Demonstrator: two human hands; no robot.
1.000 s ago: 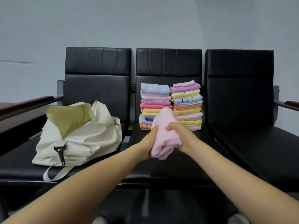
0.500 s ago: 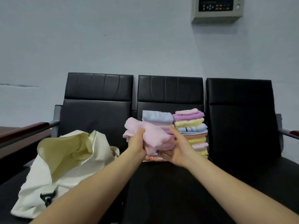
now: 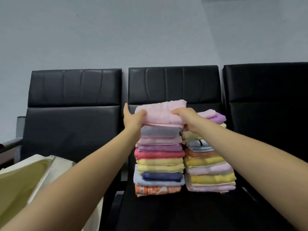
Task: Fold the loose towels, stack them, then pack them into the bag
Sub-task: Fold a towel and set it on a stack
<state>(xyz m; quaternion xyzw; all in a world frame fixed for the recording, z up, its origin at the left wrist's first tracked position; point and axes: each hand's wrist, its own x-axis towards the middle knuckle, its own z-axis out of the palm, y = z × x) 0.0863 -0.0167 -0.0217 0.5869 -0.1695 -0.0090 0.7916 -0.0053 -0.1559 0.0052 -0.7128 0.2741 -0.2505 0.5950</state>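
A folded pink towel lies flat on top of the left stack of folded towels on the middle black seat. My left hand grips its left edge and my right hand grips its right edge. A second stack of folded towels stands right beside the first, a little lower, its upper part hidden behind my right wrist. The cream bag lies open on the left seat, its yellowish lining showing, cut off by the frame's left edge.
Three black padded chairs stand in a row against a pale wall; the middle seat carries both stacks. An armrest juts out at the far left. The right chair holds nothing in view.
Both hands lifted the pink towel from in front of the stacks up onto the left stack, where it now lies flat and folded. The view moved closer to the chairs.
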